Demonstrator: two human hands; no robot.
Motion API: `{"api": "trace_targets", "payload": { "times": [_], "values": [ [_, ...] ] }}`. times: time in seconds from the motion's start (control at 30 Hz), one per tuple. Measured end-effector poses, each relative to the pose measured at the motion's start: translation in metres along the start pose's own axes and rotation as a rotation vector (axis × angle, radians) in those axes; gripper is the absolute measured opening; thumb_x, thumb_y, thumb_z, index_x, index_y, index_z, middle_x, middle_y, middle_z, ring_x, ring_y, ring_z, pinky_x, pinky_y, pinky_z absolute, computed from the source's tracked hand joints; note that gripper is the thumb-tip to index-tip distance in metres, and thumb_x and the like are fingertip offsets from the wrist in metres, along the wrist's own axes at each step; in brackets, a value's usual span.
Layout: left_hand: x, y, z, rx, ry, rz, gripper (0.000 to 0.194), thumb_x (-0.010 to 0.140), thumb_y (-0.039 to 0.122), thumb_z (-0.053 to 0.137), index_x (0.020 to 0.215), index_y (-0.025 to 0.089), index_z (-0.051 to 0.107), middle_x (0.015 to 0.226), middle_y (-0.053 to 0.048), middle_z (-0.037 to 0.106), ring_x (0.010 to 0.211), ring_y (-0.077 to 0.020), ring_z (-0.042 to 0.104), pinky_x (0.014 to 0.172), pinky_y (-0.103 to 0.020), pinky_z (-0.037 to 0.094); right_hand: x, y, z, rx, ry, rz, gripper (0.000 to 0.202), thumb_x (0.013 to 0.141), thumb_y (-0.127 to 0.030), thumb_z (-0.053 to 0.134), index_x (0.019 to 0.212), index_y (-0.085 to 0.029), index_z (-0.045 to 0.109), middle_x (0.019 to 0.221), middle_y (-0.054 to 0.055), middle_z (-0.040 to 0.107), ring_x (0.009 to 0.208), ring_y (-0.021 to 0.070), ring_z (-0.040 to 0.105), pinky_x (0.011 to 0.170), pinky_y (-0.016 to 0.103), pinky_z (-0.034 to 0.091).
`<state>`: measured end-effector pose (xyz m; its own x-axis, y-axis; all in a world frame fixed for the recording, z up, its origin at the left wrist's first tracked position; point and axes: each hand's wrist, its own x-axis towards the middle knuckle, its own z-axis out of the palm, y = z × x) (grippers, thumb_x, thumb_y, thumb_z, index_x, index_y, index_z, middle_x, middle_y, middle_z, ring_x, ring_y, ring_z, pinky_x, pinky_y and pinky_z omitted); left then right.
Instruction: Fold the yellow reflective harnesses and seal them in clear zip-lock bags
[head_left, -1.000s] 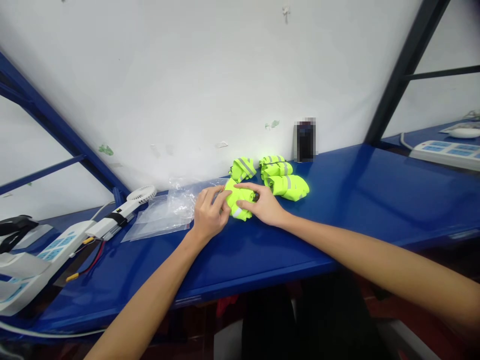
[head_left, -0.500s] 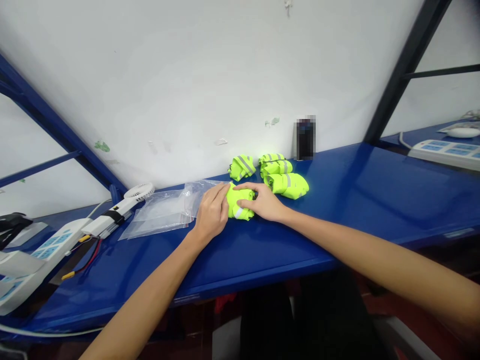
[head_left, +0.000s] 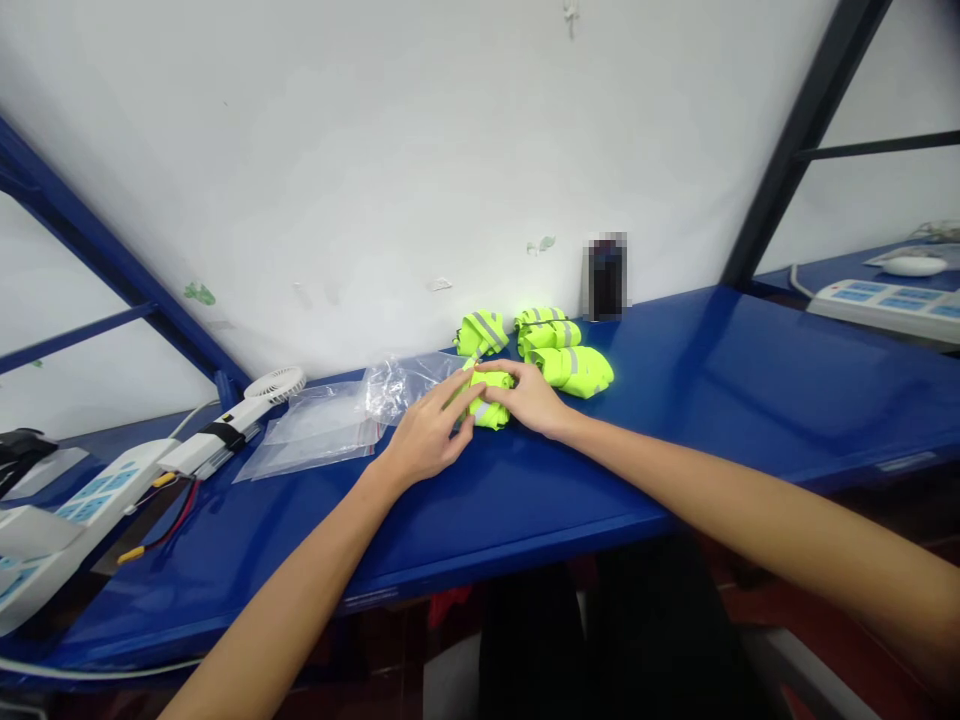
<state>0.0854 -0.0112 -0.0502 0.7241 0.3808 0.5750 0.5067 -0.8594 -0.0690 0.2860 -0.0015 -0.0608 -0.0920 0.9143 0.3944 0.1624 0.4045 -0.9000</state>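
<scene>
A rolled neon-yellow reflective vest [head_left: 491,412] with grey stripes lies on the blue table between my hands. My right hand [head_left: 536,402] curls over it from the right, thumb and fingers around the roll. From the left, my left hand [head_left: 427,425] reaches to it, fingers stretched and apart, fingertips at its near left side. A clear plastic bag [head_left: 397,385] lies behind my left hand, its right end partly hidden by the fingers. Just behind the roll are more rolled vests: one vest [head_left: 480,333] at the back, another vest [head_left: 547,328] beside it, and a third vest [head_left: 574,370] in front.
More flat clear bags [head_left: 311,430] lie to the left. Beyond them are a white handheld fan [head_left: 277,383], a strapped white device [head_left: 214,435], wires with yellow connectors [head_left: 133,555] and a power strip [head_left: 97,500]. A blurred dark object [head_left: 606,280] leans on the wall.
My left hand has opened its fingers and drawn its thumb down off the roll. My right fingers have shifted slightly over the vest. The view has moved slightly.
</scene>
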Motion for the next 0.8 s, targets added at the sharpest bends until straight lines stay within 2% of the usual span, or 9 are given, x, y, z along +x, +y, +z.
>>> {"api": "trace_targets", "payload": {
  "times": [0.13,0.3,0.43,0.5,0.57,0.63,0.7,0.73,0.8],
  "values": [
    [-0.002,-0.009,-0.012,-0.070,0.014,0.031,0.059,0.089,0.025,0.058,0.145,0.023,0.040,0.153,-0.014,0.037,0.145,-0.0299,0.030,0.113,-0.052,0.038,-0.001,-0.005,-0.001,0.079,0.029,0.041,0.040,0.073,-0.025,0.069,0.112,-0.018,0.071,0.114,0.006,0.071,0.102,0.0221,0.066,0.092,0.035,0.049],
    [-0.006,-0.015,-0.027,0.046,0.088,-0.011,0.064,0.079,0.034,0.068,0.140,0.025,0.047,0.144,-0.011,0.049,0.142,-0.0343,0.033,0.114,-0.058,0.031,-0.003,-0.011,-0.002,0.109,0.029,0.074,0.040,0.071,-0.028,0.071,0.111,-0.019,0.071,0.115,0.006,0.069,0.093,0.0202,0.065,0.086,0.034,0.049],
    [-0.006,-0.016,-0.025,0.172,-0.071,-0.067,0.083,0.077,0.040,0.067,0.150,0.020,0.033,0.154,-0.015,0.036,0.144,-0.0382,0.028,0.117,-0.060,0.022,-0.003,-0.011,-0.002,0.129,0.005,0.063,0.040,0.071,-0.027,0.071,0.110,-0.019,0.071,0.114,0.006,0.069,0.092,0.0198,0.064,0.084,0.033,0.049],
    [-0.005,-0.017,-0.020,0.198,-0.130,-0.078,0.085,0.082,0.034,0.061,0.154,0.016,0.021,0.154,-0.016,0.035,0.144,-0.0341,0.030,0.118,-0.054,0.022,-0.003,-0.011,-0.002,0.156,-0.008,0.070,0.040,0.071,-0.027,0.071,0.110,-0.018,0.071,0.113,0.006,0.069,0.094,0.0202,0.064,0.085,0.034,0.049],
    [-0.005,-0.019,-0.015,0.210,-0.131,-0.087,0.083,0.085,0.028,0.056,0.155,0.013,0.013,0.153,-0.017,0.037,0.144,-0.0299,0.032,0.119,-0.049,0.023,-0.003,-0.011,-0.003,0.176,-0.026,0.080,0.041,0.071,-0.027,0.072,0.111,-0.018,0.071,0.113,0.006,0.069,0.094,0.0204,0.064,0.085,0.034,0.049],
    [-0.005,-0.019,-0.012,0.248,-0.117,-0.126,0.082,0.085,0.029,0.057,0.155,0.015,0.016,0.155,-0.018,0.034,0.145,-0.0324,0.028,0.118,-0.051,0.022,-0.003,-0.012,-0.003,0.194,-0.033,0.081,0.041,0.070,-0.028,0.073,0.110,-0.019,0.071,0.111,0.006,0.069,0.092,0.0200,0.064,0.084,0.034,0.050],
    [-0.005,-0.017,-0.013,0.302,-0.104,-0.186,0.080,0.084,0.034,0.061,0.153,0.020,0.025,0.157,-0.018,0.029,0.146,-0.0388,0.022,0.115,-0.059,0.019,-0.004,-0.013,-0.003,0.226,-0.041,0.095,0.042,0.070,-0.029,0.073,0.110,-0.018,0.070,0.107,0.006,0.069,0.088,0.0191,0.063,0.082,0.034,0.050],
    [-0.004,-0.016,-0.014,0.323,-0.096,-0.214,0.078,0.082,0.038,0.063,0.152,0.023,0.030,0.156,-0.018,0.028,0.144,-0.0413,0.023,0.112,-0.061,0.020,-0.004,-0.013,-0.003,0.245,-0.047,0.108,0.042,0.070,-0.029,0.073,0.110,-0.018,0.070,0.105,0.006,0.070,0.085,0.0187,0.063,0.080,0.033,0.050],
    [-0.004,-0.014,-0.017,0.332,-0.084,-0.258,0.077,0.080,0.043,0.066,0.149,0.026,0.037,0.151,-0.020,0.032,0.135,-0.0419,0.034,0.106,-0.060,0.027,-0.005,-0.014,-0.003,0.268,-0.069,0.135,0.041,0.070,-0.028,0.073,0.110,-0.018,0.070,0.101,0.006,0.070,0.082,0.0183,0.063,0.077,0.033,0.051]
  ]
}}
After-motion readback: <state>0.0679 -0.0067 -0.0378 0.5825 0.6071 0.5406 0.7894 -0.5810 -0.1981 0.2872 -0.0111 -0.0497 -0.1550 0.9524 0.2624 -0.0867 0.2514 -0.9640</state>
